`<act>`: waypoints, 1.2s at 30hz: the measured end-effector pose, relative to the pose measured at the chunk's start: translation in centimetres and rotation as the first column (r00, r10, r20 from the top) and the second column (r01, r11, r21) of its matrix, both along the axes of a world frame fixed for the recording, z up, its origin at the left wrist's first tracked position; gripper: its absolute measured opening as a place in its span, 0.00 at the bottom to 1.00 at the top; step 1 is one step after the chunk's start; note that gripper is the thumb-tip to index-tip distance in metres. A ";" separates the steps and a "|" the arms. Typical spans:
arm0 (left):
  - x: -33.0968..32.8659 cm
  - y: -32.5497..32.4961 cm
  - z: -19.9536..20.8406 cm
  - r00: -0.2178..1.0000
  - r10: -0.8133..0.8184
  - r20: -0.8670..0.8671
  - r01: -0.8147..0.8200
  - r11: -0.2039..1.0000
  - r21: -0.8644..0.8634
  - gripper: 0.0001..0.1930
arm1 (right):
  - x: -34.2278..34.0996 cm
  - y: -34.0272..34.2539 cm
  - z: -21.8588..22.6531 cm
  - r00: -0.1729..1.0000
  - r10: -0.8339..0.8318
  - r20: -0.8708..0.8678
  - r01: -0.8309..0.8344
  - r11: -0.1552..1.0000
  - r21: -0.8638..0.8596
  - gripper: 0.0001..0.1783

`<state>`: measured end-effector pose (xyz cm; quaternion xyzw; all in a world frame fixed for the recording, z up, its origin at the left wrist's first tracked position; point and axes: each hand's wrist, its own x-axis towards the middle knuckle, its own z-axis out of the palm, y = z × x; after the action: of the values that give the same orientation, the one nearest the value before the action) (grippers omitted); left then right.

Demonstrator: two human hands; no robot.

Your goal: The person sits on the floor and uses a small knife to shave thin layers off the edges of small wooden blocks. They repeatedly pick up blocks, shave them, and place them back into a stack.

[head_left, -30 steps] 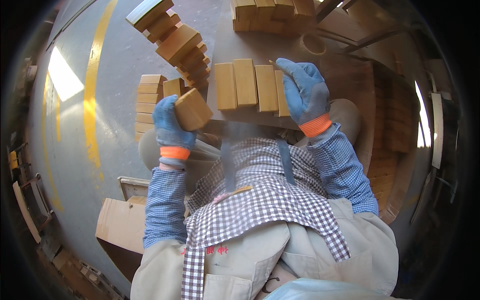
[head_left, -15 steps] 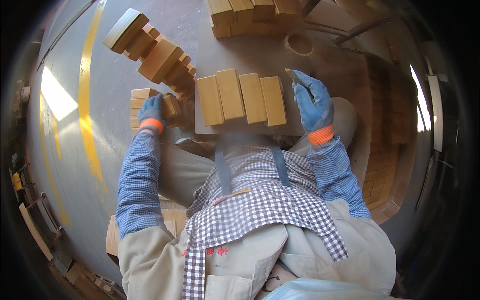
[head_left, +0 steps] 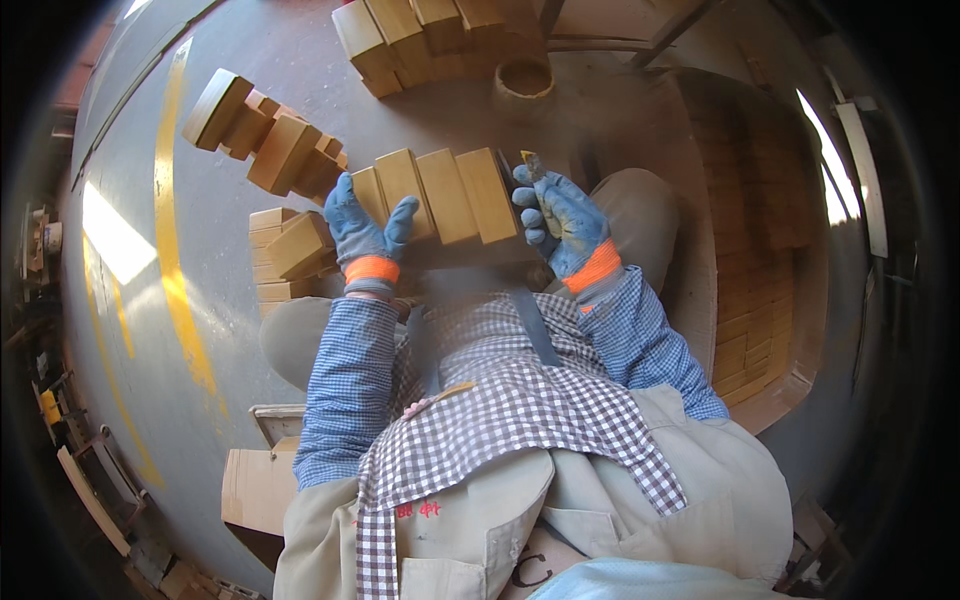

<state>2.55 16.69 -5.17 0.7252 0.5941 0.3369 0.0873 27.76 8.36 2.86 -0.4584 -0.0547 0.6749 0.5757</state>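
Note:
Four light-brown wooden blocks lie side by side before me, among them the rightmost block [head_left: 487, 195]. My left hand [head_left: 365, 222], in a blue glove with an orange cuff, is over the near end of the leftmost block [head_left: 368, 192]. Its thumb and fingers are spread, and it partly covers that block. To the right of the row, my right hand [head_left: 568, 218], gloved alike, has its fingers curled round a small tool [head_left: 534, 164] with a yellowish pointed tip; its kind is not clear.
Stacked blocks [head_left: 285, 155] curve away at the far left, with another pile [head_left: 300, 245] nearer. More blocks [head_left: 400, 40] stand at the back, beside a round brown pot [head_left: 525, 78]. A large carton [head_left: 715, 300] packed with wooden pieces is at my right. A cardboard box [head_left: 262, 488] sits lower left.
My left hand has left the pile at the left and come across to the row's left end, its fingers now spread. The view has shifted; my right hand still holds the small tool beside the row.

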 end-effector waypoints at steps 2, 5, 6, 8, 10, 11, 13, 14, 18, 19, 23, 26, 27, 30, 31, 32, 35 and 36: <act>-0.8 0.4 -0.8 0.989 0.090 0.117 -0.066 0.978 -0.196 0.50 | 0.2 -0.5 0.2 0.984 -0.031 -0.176 0.026 0.999 -0.028 0.13; -1.6 0.8 -1.4 0.920 0.202 0.336 -0.054 0.914 -0.401 0.53 | 0.4 -1.2 0.3 0.961 -0.025 -0.276 0.015 0.999 -0.040 0.12; -2.1 0.9 -1.4 0.893 0.275 0.355 -0.069 0.865 -0.497 0.53 | 0.4 -1.5 0.2 0.949 -0.007 -0.315 -0.003 0.999 -0.032 0.12; -2.7 1.1 -1.1 0.902 0.285 0.325 -0.080 0.849 -0.522 0.54 | 0.5 -1.8 0.1 0.925 -0.005 -0.381 0.000 1.000 -0.013 0.12; -3.5 0.9 -0.4 0.884 0.325 0.335 -0.068 0.801 -0.595 0.54 | 0.5 -2.0 0.1 0.904 -0.003 -0.427 0.001 1.000 -0.005 0.12; -3.6 1.0 0.0 0.869 0.324 0.373 -0.035 0.794 -0.607 0.53 | 0.5 -2.2 0.2 0.911 0.025 -0.413 -0.012 0.999 0.033 0.12; -3.4 1.1 0.7 0.819 0.341 0.461 0.037 0.771 -0.635 0.53 | 0.3 -2.3 0.4 0.930 0.031 -0.366 -0.019 0.999 0.034 0.12; -3.0 1.1 1.0 0.860 0.275 0.430 0.047 0.797 -0.602 0.53 | 0.1 -2.4 0.5 0.943 0.025 -0.332 -0.016 0.999 0.030 0.12; -1.0 0.5 2.4 0.872 0.263 0.413 0.056 0.784 -0.618 0.54 | -0.5 -3.0 0.8 0.960 0.035 -0.277 -0.026 0.999 0.037 0.14; -0.9 0.6 2.9 0.872 0.343 0.349 -0.011 0.727 -0.687 0.54 | -0.5 -3.1 0.8 0.957 0.043 -0.287 -0.031 0.998 0.047 0.14; -1.7 0.2 2.4 0.841 0.345 0.417 0.019 0.751 -0.660 0.53 | -0.2 -3.4 0.3 0.962 0.028 -0.271 -0.012 0.998 0.061 0.15; -2.9 0.9 0.1 0.902 0.257 0.346 -0.024 0.831 -0.556 0.48 | -0.2 -3.8 0.0 0.965 0.024 -0.261 -0.005 0.997 0.071 0.15; -3.4 1.1 -0.7 0.918 0.247 0.311 -0.056 0.856 -0.514 0.44 | -0.3 -3.9 -0.1 0.968 0.027 -0.251 -0.010 0.997 0.071 0.15; -5.1 0.9 -1.1 0.823 0.292 0.487 0.003 0.855 -0.518 0.33 | -0.5 -4.3 0.1 0.983 0.029 -0.182 -0.021 0.999 0.043 0.15; -6.0 0.3 -0.4 0.631 0.369 0.682 0.146 0.807 -0.572 0.30 | -0.5 -4.4 0.3 0.985 0.043 -0.169 -0.035 0.998 0.051 0.15; -6.5 -0.1 0.6 0.382 0.526 0.760 0.250 0.733 -0.633 0.28 | -0.6 -4.4 0.5 0.991 0.041 -0.130 -0.035 0.998 0.047 0.15; -6.5 -6.3 3.5 -0.220 0.548 0.807 0.638 0.706 -0.306 0.27 | -1.5 -4.1 1.0 0.994 0.081 -0.075 -0.074 0.993 0.087 0.15; -5.7 -7.9 4.3 -0.275 0.560 0.782 0.629 0.719 -0.295 0.28 | -2.2 -3.9 1.0 0.989 0.141 -0.045 -0.134 0.982 0.132 0.15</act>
<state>-3.19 8.80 -0.88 0.0634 0.3106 0.5130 0.7977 25.59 4.42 3.89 -0.3971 -0.1141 0.7201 0.5575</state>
